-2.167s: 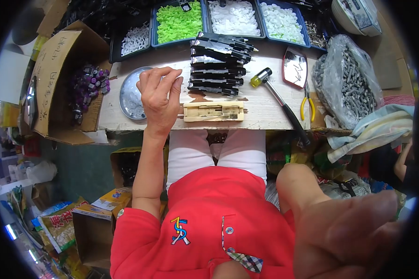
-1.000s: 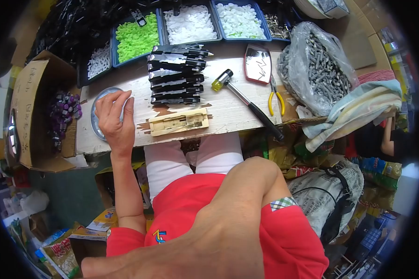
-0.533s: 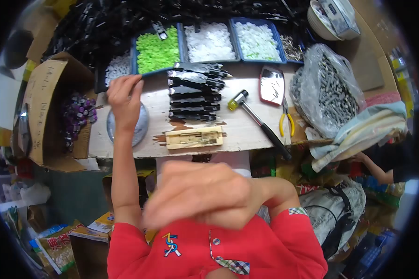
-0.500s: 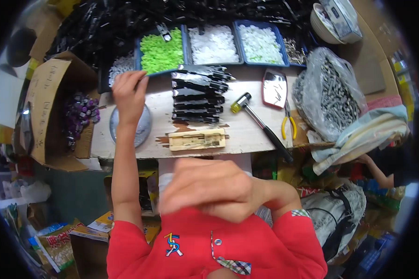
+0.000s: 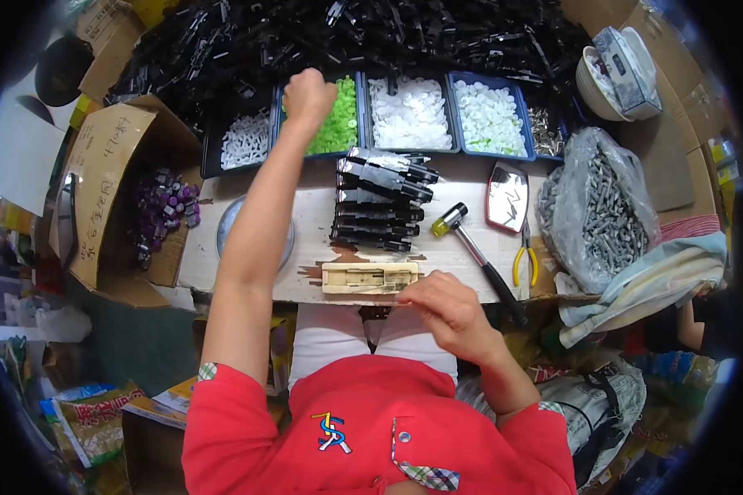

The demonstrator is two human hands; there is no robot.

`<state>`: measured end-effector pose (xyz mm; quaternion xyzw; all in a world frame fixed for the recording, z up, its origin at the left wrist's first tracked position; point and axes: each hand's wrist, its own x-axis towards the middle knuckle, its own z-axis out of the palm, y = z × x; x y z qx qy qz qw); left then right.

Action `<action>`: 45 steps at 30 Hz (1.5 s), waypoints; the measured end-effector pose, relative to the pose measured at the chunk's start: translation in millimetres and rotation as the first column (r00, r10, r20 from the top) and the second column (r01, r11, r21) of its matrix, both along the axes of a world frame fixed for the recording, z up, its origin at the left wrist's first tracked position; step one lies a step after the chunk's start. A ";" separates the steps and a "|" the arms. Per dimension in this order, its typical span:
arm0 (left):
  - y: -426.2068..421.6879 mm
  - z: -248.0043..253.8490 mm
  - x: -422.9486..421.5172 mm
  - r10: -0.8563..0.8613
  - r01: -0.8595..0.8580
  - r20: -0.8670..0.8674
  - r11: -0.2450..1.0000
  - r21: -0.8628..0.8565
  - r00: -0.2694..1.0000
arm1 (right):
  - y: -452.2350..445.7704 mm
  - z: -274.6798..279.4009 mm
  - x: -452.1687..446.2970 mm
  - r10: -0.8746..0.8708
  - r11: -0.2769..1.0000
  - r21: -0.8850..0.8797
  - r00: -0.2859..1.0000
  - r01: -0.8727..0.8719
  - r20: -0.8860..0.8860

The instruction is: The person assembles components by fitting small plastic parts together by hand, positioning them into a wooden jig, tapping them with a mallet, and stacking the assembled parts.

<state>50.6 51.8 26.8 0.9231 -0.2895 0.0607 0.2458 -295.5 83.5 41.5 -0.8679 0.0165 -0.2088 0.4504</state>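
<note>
My left hand [image 5: 308,99] is stretched forward over the left side of the bin of bright green parts [image 5: 338,124]. Its fingers are curled, and anything within them is hidden. At the near table edge my right hand [image 5: 450,309] is closed with thumb and fingers together, close to the right end of a pale, slotted rectangular block [image 5: 367,278]. Whatever it may hold cannot be made out. Behind the block lies a stack of black, glossy elongated parts [image 5: 380,202] in a row. A round shallow dish [image 5: 285,247] sits partly behind my left forearm.
Trays of white rods [image 5: 246,140], white pieces [image 5: 410,115] and pale pieces [image 5: 489,120] line the back, below a black parts heap [image 5: 371,37]. To the right are a hammer [image 5: 477,252], pliers [image 5: 525,260] and a bag of grey parts [image 5: 607,219]. A carton [image 5: 107,198] stands left.
My left hand has moved forward from beside the dish to the green bin. My right hand has gone from above my lap to the block's right end. The view has shifted.
</note>
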 end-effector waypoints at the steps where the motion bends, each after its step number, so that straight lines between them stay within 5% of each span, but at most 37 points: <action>1: 12.1 1.8 7.8 -0.034 0.034 0.040 0.999 -0.011 0.999 | -2.6 -2.8 -2.7 0.008 1.000 0.011 1.000 -0.008 -0.005; 3: 41.3 17.5 11.4 -0.106 0.068 -0.288 0.988 -0.139 0.952 | -8.6 -9.4 -5.8 -0.044 0.999 -0.001 0.999 0.044 -0.024; 5: 68.1 29.6 14.4 -0.085 0.035 -0.364 0.989 -0.141 0.928 | -10.4 -10.7 -6.2 -0.046 0.999 0.009 0.999 0.046 -0.013; 7: 93.3 35.6 16.4 -0.247 0.019 -0.566 0.926 -0.378 0.787 | -10.0 -5.2 -6.2 -0.071 0.996 -0.048 0.997 0.071 -0.007; 11: 138.8 38.8 -36.4 -0.389 0.111 -0.400 0.817 -0.566 0.830 | -5.1 2.6 -4.4 -0.129 0.986 -0.103 0.990 0.135 0.059; 13: 154.2 17.9 -73.3 -0.471 0.255 -0.181 0.717 -0.649 0.863 | 0.6 5.7 -1.1 -0.269 0.922 -0.227 0.940 0.314 0.209; 17: 182.5 -8.4 -143.6 -0.657 0.693 0.222 0.669 -0.269 0.720 | 14.3 7.4 1.5 -0.282 0.828 -0.443 0.938 0.344 0.202; 25: 203.1 -71.2 -180.3 -0.597 0.642 0.326 0.765 -0.045 0.733 | 37.1 -87.6 27.2 -0.168 0.769 -0.630 0.985 0.108 -0.037; 33: 220.8 -87.5 -197.2 -0.521 0.530 0.195 0.848 0.007 0.831 | 41.1 -88.1 23.1 -0.177 0.693 -0.721 0.974 0.024 -0.138; 45: 222.9 -86.7 -199.4 -0.465 0.455 0.236 0.885 0.098 0.853 | 47.8 -99.1 26.9 -0.218 0.571 -0.820 0.970 0.041 -0.104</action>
